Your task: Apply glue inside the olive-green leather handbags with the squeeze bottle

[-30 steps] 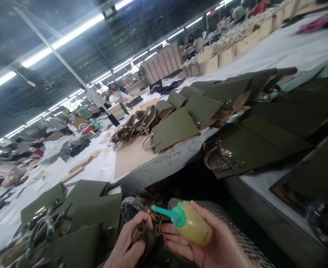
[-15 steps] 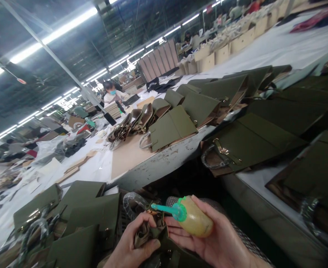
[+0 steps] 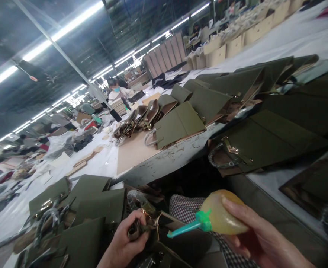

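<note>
My left hand (image 3: 126, 238) is closed on the edge of an olive-green bag (image 3: 177, 230) at the bottom centre, pinching folded material near a gold fitting. A plastic-wrapped handle (image 3: 136, 199) rises just above these fingers. In my right hand (image 3: 259, 230), to the right, is a rounded yellowish squeeze bottle (image 3: 225, 212) with a green cap and a long teal nozzle. The nozzle points left and slightly down, its tip near the bag's opening and apart from my left hand. Part of the bag lies out of sight below the frame.
Olive bags (image 3: 94, 208) are piled at the lower left. More bags (image 3: 177, 124) line the white table (image 3: 164, 160) ahead, and another (image 3: 267, 141) lies at the right. A masked person (image 3: 119, 91) is farther back. Checkered fabric (image 3: 183, 206) shows below.
My right hand has moved right with the bottle, away from my left hand, and the nozzle now tilts downward. The bag's opening shows more. The whole view has shifted slightly.
</note>
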Demonstrator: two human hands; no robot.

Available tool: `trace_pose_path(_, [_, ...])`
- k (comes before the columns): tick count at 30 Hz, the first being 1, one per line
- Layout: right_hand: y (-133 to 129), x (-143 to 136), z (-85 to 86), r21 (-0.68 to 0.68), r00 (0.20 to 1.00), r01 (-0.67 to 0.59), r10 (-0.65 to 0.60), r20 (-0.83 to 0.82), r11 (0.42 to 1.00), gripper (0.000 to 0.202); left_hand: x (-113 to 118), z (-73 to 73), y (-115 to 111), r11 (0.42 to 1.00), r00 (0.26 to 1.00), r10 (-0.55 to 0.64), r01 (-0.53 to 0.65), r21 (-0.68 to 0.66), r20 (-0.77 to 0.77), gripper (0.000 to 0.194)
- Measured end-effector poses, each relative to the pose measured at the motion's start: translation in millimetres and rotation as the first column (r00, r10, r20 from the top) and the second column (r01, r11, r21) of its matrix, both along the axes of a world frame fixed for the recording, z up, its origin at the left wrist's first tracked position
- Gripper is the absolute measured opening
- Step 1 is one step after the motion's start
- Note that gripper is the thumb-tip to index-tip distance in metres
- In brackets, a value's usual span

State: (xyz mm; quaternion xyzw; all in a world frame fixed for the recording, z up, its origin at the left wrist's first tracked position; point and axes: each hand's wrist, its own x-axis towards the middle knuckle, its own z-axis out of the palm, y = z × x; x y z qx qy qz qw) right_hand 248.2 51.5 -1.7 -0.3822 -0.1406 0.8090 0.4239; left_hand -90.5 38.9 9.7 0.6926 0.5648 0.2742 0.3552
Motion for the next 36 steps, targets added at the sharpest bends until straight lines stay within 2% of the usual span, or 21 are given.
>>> trace_pose_path(2, [2.4, 6.9, 6.7, 0.089, 0.985, 0.068, -0.081, 0.151, 0.994, 0.045, -11.6, 12.5, 5.4, 0.991, 0.997, 0.035, -0.026, -0.128, 0.068, 0.023])
trace_pose_path(4, [6.1, 10.3, 11.2, 0.154, 0.962, 0.065, -0.103, 0.251, 0.986, 0.058, -22.4, 25.8, 11.0, 0.978, 0.987, 0.065, -0.034, -0.207, 0.145, 0.029])
trace_pose_path(6, [10.9, 11.6, 11.5, 0.219, 0.941, 0.006, -0.080, 0.330, 0.976, 0.068, -31.8, 36.6, 15.1, 0.967, 0.970, 0.098, -0.040, -0.253, 0.222, 0.030])
trace_pose_path(9, [19.2, 10.0, 8.6, 0.356, 0.921, -0.114, -0.036, 0.388, 0.927, 0.067, -43.3, 45.1, 16.5, 0.957, 0.942, 0.129, -0.036, -0.289, 0.309, 0.035])
trace_pose_path(11, [24.1, 6.0, 11.1, 0.438, 0.924, -0.148, -0.034, 0.381, 0.887, 0.065, -49.4, 47.7, 15.1, 0.955, 0.935, 0.119, -0.016, -0.297, 0.335, 0.038])
trace_pose_path(13, [27.4, 0.1, 20.2, 0.468, 0.924, -0.132, -0.063, 0.378, 0.874, 0.066, -54.1, 51.2, 13.3, 0.952, 0.932, 0.109, 0.002, -0.306, 0.346, 0.040])
trace_pose_path(15, [28.7, -6.5, 33.3, 0.448, 0.900, -0.094, -0.116, 0.419, 0.889, 0.065, -57.2, 57.3, 12.4, 0.943, 0.931, 0.109, 0.014, -0.331, 0.349, 0.042])
trace_pose_path(19, [26.5, -17.5, 49.4, 0.446, 0.894, -0.017, -0.187, 0.408, 0.895, 0.066, -59.1, 68.1, 16.1, 0.899, 0.924, 0.096, 0.079, -0.430, 0.371, 0.041])
trace_pose_path(22, [22.4, -21.8, 42.6, 0.397, 0.919, -0.008, -0.150, 0.366, 0.918, 0.066, -55.2, 60.4, 21.7, 0.868, 0.946, 0.066, 0.103, -0.487, 0.316, 0.035])
trace_pose_path(24, [19.6, -22.1, 31.2, 0.375, 0.932, -0.015, -0.123, 0.341, 0.927, 0.067, -49.9, 47.5, 24.8, 0.845, 0.954, 0.067, 0.103, -0.525, 0.294, 0.033])
trace_pose_path(26, [17.7, -20.4, 16.9, 0.408, 0.934, -0.060, -0.093, 0.345, 0.911, 0.069, -44.0, 33.5, 26.9, 0.829, 0.937, 0.104, 0.103, -0.549, 0.333, 0.034])
trace_pose_path(29, [17.3, -16.1, -4.4, 0.529, 0.917, -0.183, -0.051, 0.396, 0.829, 0.070, -38.3, 18.4, 29.1, 0.836, 0.908, 0.145, 0.100, -0.540, 0.393, 0.034])
trace_pose_path(31, [19.0, -14.7, -14.0, 0.600, 0.901, -0.221, -0.074, 0.427, 0.769, 0.069, -38.2, 13.4, 30.1, 0.841, 0.903, 0.151, 0.097, -0.532, 0.403, 0.034])
trace_pose_path(33, [21.6, -15.4, -17.6, 0.659, 0.872, -0.230, -0.149, 0.466, 0.716, 0.070, -40.0, 10.9, 30.6, 0.840, 0.900, 0.159, 0.093, -0.534, 0.406, 0.035])
trace_pose_path(36, [26.6, -18.4, -12.4, 0.738, 0.830, -0.260, -0.246, 0.500, 0.622, 0.068, -42.6, 9.1, 29.8, 0.841, 0.898, 0.182, 0.069, -0.537, 0.401, 0.034])
